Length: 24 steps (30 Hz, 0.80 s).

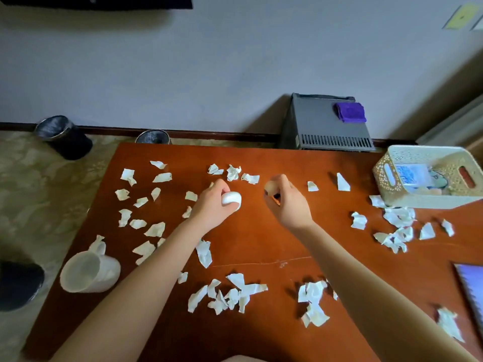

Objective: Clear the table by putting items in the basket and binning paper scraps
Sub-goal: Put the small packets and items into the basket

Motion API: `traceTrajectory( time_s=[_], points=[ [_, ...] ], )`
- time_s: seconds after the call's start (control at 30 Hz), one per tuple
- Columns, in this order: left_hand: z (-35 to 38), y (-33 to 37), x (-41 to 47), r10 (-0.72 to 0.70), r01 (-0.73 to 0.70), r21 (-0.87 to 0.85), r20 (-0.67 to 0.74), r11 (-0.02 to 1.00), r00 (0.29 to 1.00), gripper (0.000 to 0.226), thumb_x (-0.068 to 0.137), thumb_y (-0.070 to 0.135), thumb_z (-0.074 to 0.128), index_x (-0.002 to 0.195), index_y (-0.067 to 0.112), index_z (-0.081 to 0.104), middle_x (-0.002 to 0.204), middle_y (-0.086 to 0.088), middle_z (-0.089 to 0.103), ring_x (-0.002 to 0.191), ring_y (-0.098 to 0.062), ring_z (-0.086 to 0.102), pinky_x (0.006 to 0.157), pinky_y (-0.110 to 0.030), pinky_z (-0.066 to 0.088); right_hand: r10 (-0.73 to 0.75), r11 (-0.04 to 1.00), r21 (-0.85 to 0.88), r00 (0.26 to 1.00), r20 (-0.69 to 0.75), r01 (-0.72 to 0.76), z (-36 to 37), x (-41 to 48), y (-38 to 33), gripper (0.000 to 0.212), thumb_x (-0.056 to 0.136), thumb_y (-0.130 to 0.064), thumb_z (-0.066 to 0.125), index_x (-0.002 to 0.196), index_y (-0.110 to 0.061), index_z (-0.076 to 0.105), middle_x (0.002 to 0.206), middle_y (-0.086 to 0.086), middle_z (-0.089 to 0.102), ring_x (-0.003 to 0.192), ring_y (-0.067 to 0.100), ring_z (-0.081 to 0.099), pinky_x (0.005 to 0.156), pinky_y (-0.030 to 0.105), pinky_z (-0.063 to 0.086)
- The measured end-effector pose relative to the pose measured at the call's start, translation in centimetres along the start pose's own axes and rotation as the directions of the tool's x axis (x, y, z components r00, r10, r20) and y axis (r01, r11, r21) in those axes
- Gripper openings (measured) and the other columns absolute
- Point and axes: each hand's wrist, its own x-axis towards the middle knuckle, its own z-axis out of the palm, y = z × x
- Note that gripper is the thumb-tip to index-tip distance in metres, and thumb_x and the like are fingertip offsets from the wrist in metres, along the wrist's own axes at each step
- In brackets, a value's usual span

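- head view showed the left hand (213, 205) at mid frame, its fingers curled round a small white rounded object (231, 198) just over the table (261, 239).
- the right hand (286, 205) beside it pinched a small pale piece (270, 188) at its fingertips; what the piece was could not be told.
- paper scraps (235, 293) lay scattered across most of the tabletop, thickest at lower centre and at right.
- the basket (389, 178) stood at the right edge of the frame with a few items inside; a dark bin (62, 137) stood on the floor at upper left.
- a white mug (90, 270) lay on its side at lower left.
- the scraps looked feather-light and limp, best pinched by a raised crumpled edge or gathered in bunches.
- the rounded object seemed hard, smooth and perhaps slippery, so a wrapping grip suited it.
- the mug looked stiff and breakable, best taken by its body.
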Motion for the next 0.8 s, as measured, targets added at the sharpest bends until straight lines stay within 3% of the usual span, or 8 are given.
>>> traceTrajectory(
  time_s=[0.17,0.37,0.53,0.63,0.8],
  points=[
    [4.3,6.4,-0.3,0.035,-0.034,-0.034,0.018,0.999,0.999,0.030,0.084,0.027,0.065,0.106,0.020,0.047,0.102,-0.001,0.053,0.086,-0.017,0.054,0.055,-0.018,0.038,0.062,0.997,-0.036,0.998,-0.025,-0.063,-5.4,-2.6,5.9,0.036,0.089,-0.032,0.060,0.118,-0.016,0.045,0.108,0.002,0.063,0.087,0.017,0.063,0.068,0.028,0.055],
    [10.1,15.1,-0.4,0.123,-0.120,-0.046,0.055,0.992,0.991,0.033,0.083,0.027,0.067,0.107,0.018,0.047,0.102,0.001,0.053,0.088,-0.017,0.055,0.060,-0.018,0.045,0.133,0.991,0.002,0.985,-0.112,-0.133,-13.1,-4.8,13.5,0.032,0.089,-0.027,0.060,0.115,-0.013,0.047,0.098,0.002,0.063,0.083,0.019,0.061,0.063,0.031,0.047],
    [14.9,21.3,0.3,0.154,-0.151,-0.054,0.065,0.987,0.986,0.033,0.082,0.029,0.067,0.107,0.020,0.047,0.103,0.001,0.053,0.088,-0.017,0.055,0.067,-0.023,0.051,0.194,0.981,0.027,0.971,-0.139,-0.192,-18.0,-5.7,19.6,0.029,0.089,-0.024,0.059,0.114,-0.017,0.047,0.091,-0.004,0.057,0.079,0.020,0.056,0.056,0.022,0.038],
    [17.2,25.0,1.2,0.173,-0.168,-0.070,0.078,0.983,0.982,0.031,0.083,0.027,0.067,0.105,0.019,0.047,0.102,-0.001,0.054,0.087,-0.017,0.054,0.065,-0.024,0.049,0.189,0.981,-0.012,0.972,-0.141,-0.192,-20.5,-5.7,23.1,0.039,0.090,-0.027,0.058,0.126,-0.016,0.045,0.100,0.003,0.061,0.083,0.022,0.058,0.060,0.027,0.040],
    [20.6,30.8,3.3,0.157,-0.149,-0.108,0.068,0.983,0.985,0.030,0.082,0.022,0.068,0.102,0.022,0.045,0.103,0.002,0.052,0.092,-0.017,0.053,0.067,-0.022,0.044,0.245,0.969,0.034,0.956,-0.162,-0.243,-24.1,-4.5,27.6,0.036,0.091,-0.025,0.057,0.123,-0.014,0.045,0.101,0.007,0.060,0.085,0.026,0.059,0.064,0.034,0.047]
  ],
)
